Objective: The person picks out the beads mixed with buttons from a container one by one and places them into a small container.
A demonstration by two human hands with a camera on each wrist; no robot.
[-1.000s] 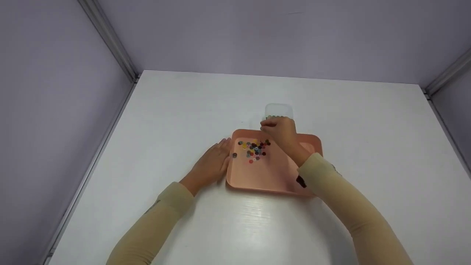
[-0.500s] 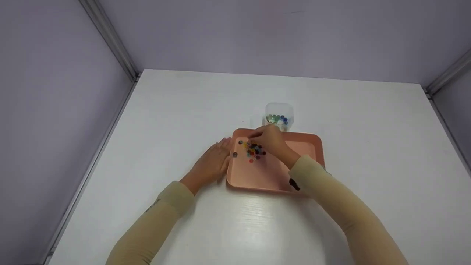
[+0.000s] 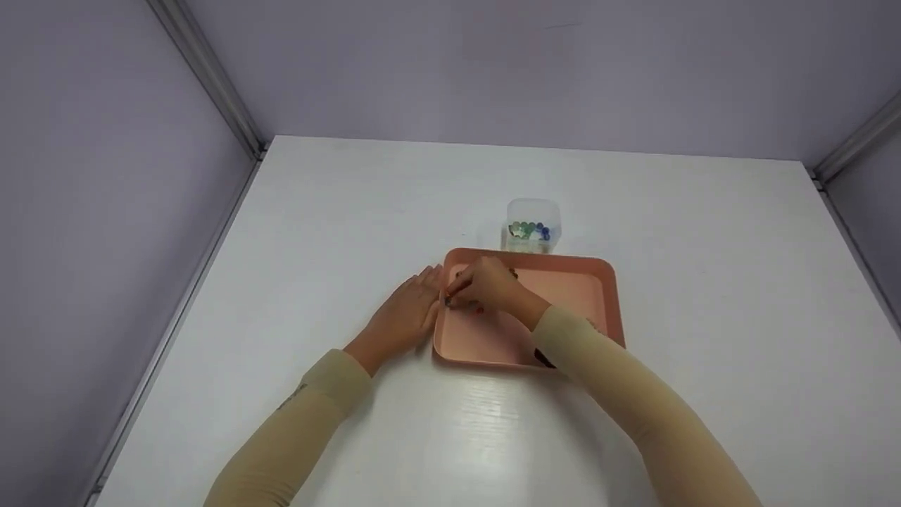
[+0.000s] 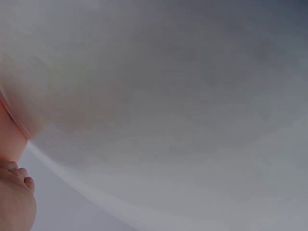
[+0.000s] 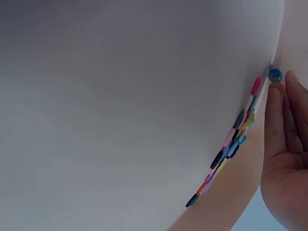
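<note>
A pink tray (image 3: 584, 296) lies on the white table (image 3: 352, 211). My right hand (image 3: 459, 291) reaches over the tray's left part and covers most of the small coloured beads there. In the right wrist view its fingers (image 5: 281, 120) are straight, with the tips beside a blue bead (image 5: 274, 74) and a row of coloured beads (image 5: 231, 142) alongside. My left hand (image 3: 412, 306) lies flat on the table against the tray's left rim; in the left wrist view its fingers (image 4: 17, 180) show beside the tray rim (image 4: 8, 132).
A small clear container (image 3: 533, 224) with green and blue beads inside stands just behind the tray's far rim. Grey walls with metal corner strips (image 3: 204, 74) enclose the table on three sides.
My right hand has come back from the clear container and moved left and down onto the bead pile in the tray. The left hand has stayed in place.
</note>
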